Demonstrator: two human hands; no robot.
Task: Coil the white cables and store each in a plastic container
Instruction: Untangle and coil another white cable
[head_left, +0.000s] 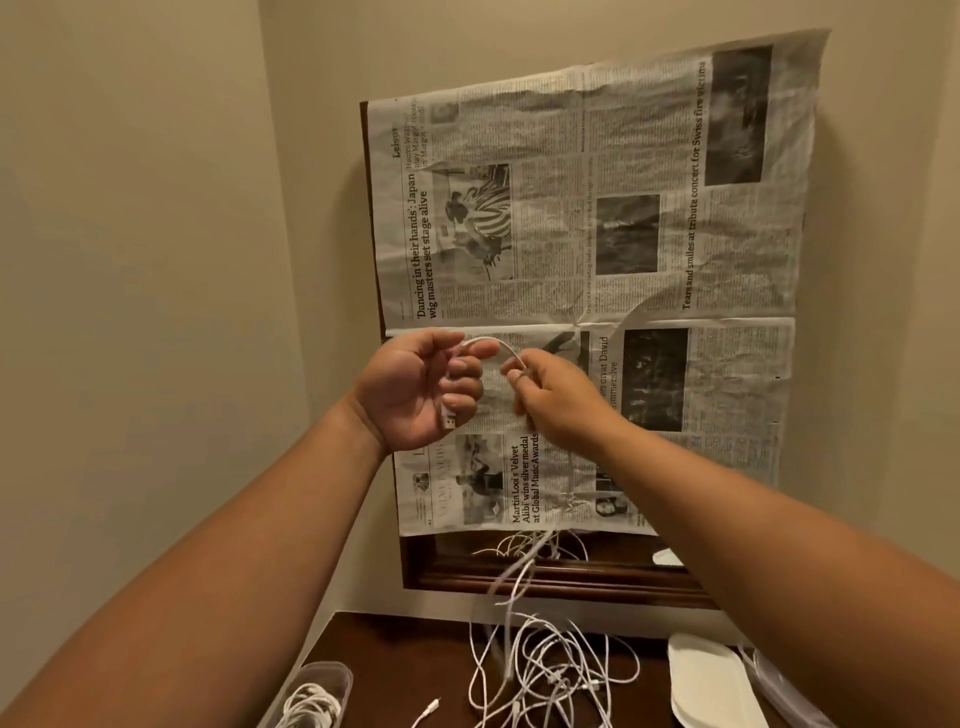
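Beige-walled corner, dark surface: a first cable loop is being formed.
One coil lies stored in the plastic container; the white cable is gripped at its plug end by the left hand, its arc pinched by the right hand, the rest trailing into the tangle. More slack must be looped next.

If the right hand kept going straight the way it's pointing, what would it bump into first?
Most likely the left hand, which grips the same white cable; depth is hard to judge, though.
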